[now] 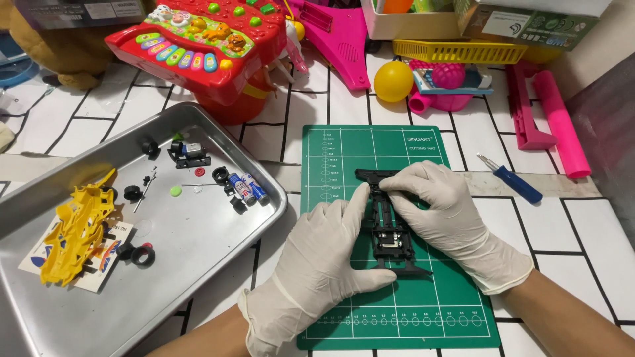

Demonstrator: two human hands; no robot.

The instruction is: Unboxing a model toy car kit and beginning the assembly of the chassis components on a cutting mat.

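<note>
On the counter point(582, 225), the chassis point(390, 231) lies on the cutting mat point(423, 297), the tray point(198, 264) to its left, the screwdriver point(510, 178) to its right, toys point(198, 39) behind.

The black chassis point(390, 228) is partly covered by the left hand point(324, 264) and right hand point(440, 211); the metal tray point(218, 244) is cut off at 8 o'clock.

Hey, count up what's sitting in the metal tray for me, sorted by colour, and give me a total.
In the metal tray, as far as the head view shows:
Yellow car body shell: 1
Black tyres and small black parts: about 8
Blue and white batteries: 2
Green disc: 1
Red ring: 1
Sticker sheet: 1
Total: about 14
</note>
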